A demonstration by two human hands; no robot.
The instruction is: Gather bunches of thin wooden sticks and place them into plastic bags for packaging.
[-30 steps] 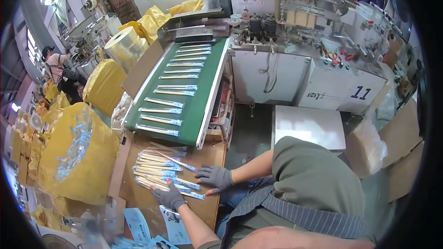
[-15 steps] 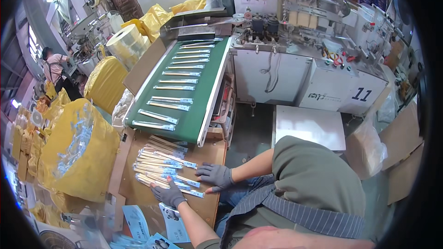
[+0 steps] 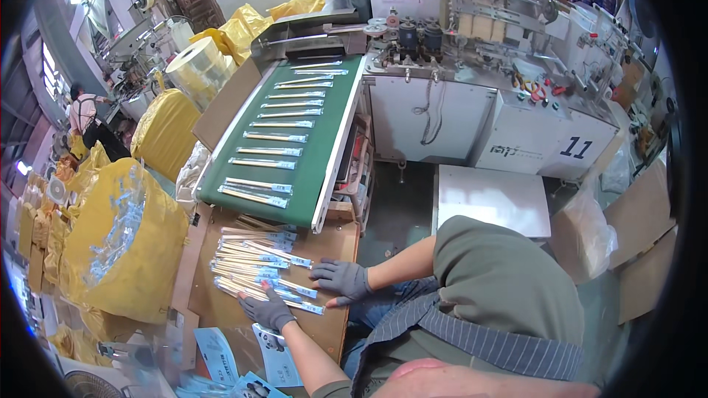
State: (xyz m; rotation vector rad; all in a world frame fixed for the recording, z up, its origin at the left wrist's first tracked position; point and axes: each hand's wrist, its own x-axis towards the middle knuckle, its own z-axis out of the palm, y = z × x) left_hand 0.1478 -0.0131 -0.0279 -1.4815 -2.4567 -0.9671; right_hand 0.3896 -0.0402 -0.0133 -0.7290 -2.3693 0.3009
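My left hand [image 3: 268, 312]: in a grey glove, fingers loosely spread and thumb raised apart, lying along the near edge of the pile and overlapping its closest packets.
My right hand [image 3: 341, 280]: also in a grey glove, palm down with fingers reaching left, the tips just beside the packets' blue ends; it pinches nothing that I can see.
Wrapped sticks [image 3: 254, 262]: a loose pile of slim pale sticks in clear sleeves with blue ends, fanned across the tabletop [image 3: 328, 243], between my hands and the conveyor.
Tabletop: brown, below the lower end of the conveyor.
Green conveyor belt [image 3: 313, 169]: slopes away from me, carrying a column of similar packets laid crosswise.
Blue printed bags [image 3: 279, 357]: flat, near my left wrist, some bearing a panda picture.
Yellow sack [image 3: 162, 236]: large, left of the tabletop, its mouth showing a jumble of clear and blue pieces, perhaps more packets; too small to be sure.
White machine [image 3: 431, 118]: stands beyond the belt on the right, with rollers on top and hand tools [image 3: 535, 90] lying on its surface.
Far left: another person [image 3: 88, 118] in a pale top and dark trousers stands by other equipment.
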